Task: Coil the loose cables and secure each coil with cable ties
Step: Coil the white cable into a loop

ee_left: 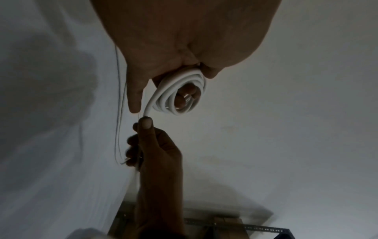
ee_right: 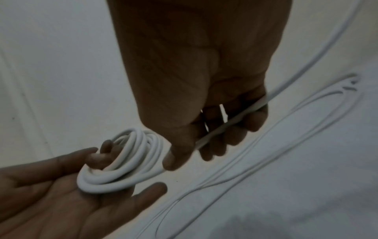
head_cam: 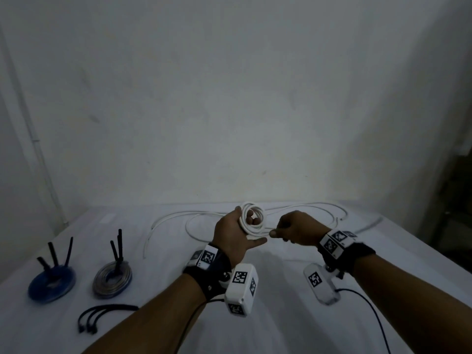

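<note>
Above the bench [head_cam: 281, 315], left hand [head_cam: 231, 236] grips the white cable coil [head_cam: 251, 221]; right hand [head_cam: 297, 229] pinches the feed; next wrap needs slack.

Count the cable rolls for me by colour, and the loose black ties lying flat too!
White coil, in the left hand, unfinished: 1
Blue coil: 1
Grey coil: 1
Loose black ties, bundled on the table: 3
Total: 6
</note>
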